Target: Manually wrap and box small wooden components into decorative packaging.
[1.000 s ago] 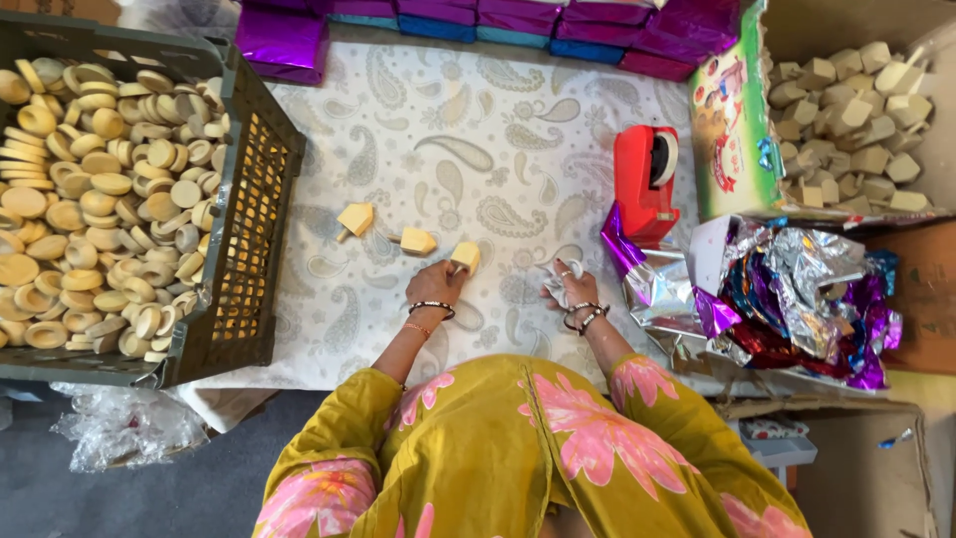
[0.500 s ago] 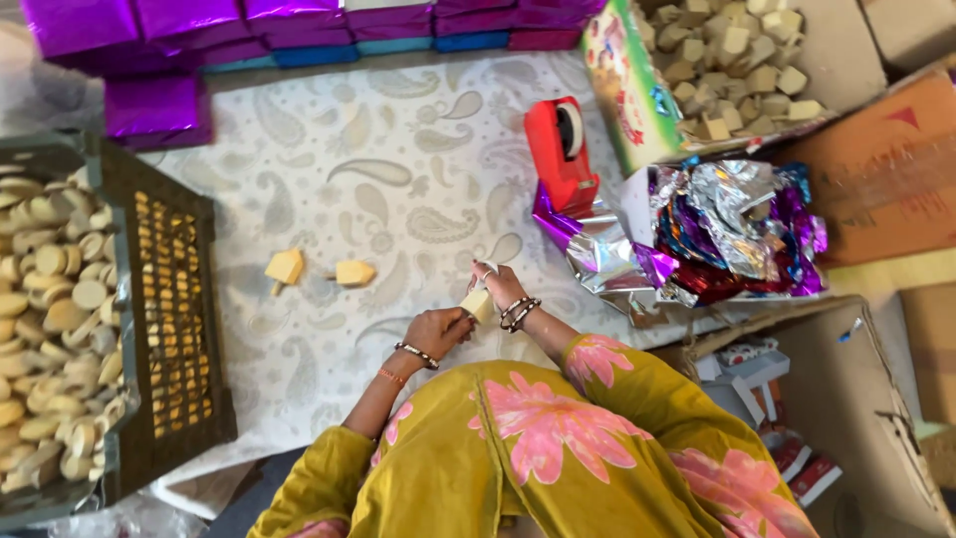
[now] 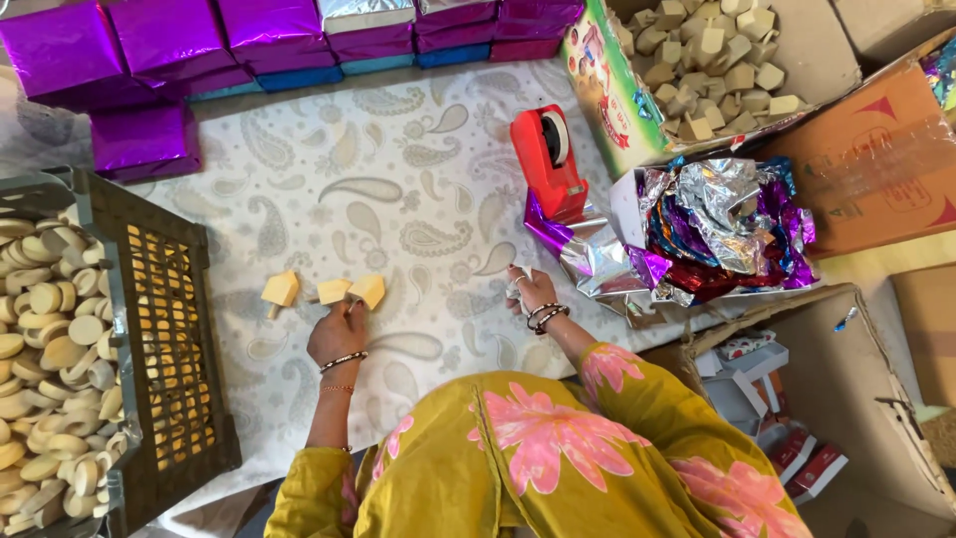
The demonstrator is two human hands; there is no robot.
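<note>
We see the left hand [image 3: 337, 334] pinching a tan soap block [image 3: 366, 290], the third in a row near the patterned cloth's [image 3: 398, 149] middle. The right hand [image 3: 526, 290] grips a small silvery wrapper [image 3: 517, 282]. All three blocks look unwrapped; purple wrapped boxes [image 3: 149, 60] line the far edge, loose foil [image 3: 717, 229] on the right.

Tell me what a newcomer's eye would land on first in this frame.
Probably the shiny purple foil-wrapped boxes lined along the top edge, and the red tape dispenser on the paisley cloth. Next, the three tan house-shaped wooden pieces beside the left hand, and the dark plastic crate heaped with pale round discs at left.
</note>
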